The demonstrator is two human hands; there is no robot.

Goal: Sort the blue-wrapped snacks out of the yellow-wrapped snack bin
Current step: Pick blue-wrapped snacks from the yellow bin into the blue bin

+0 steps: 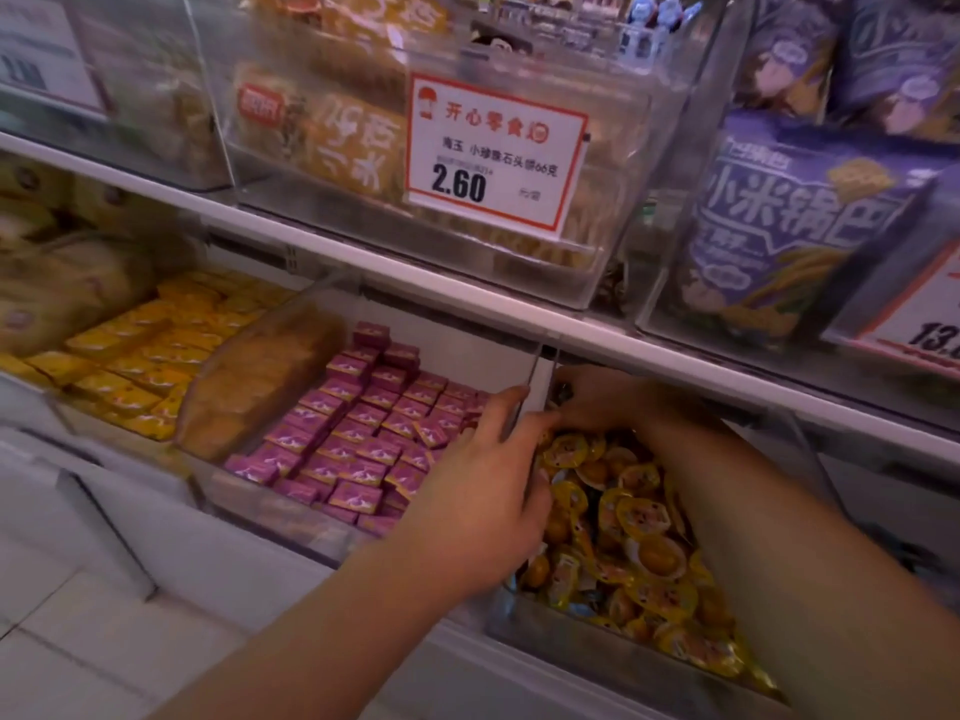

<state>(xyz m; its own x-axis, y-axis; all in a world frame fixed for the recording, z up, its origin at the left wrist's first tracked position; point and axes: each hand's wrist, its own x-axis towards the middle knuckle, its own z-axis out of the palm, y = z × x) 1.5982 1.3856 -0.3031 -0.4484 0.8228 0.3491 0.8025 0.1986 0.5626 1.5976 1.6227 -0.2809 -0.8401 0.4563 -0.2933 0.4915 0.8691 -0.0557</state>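
While the far left of the lower shelf just has a clear bin of yellow box snacks (130, 356), next to it on the right is a bin of purple boxes (363, 423), and the price card (493, 153) reading 2.60 sits on the shelf above. Then comes the left hand (483, 491), fingers curled over the left wall of the yellow-wrapped snack bin (571, 636), thumb near the divider, looks like it's gripping that wall. The bin's piled with round yellow-wrapped snacks (639, 517); a few bluish bits show low in the pile but too blurry to call. The right hand (592, 402) is at the bin's far end, fingers bunched together; can't tell if it's pinching anything. Purple bags (789, 226) sit upper right
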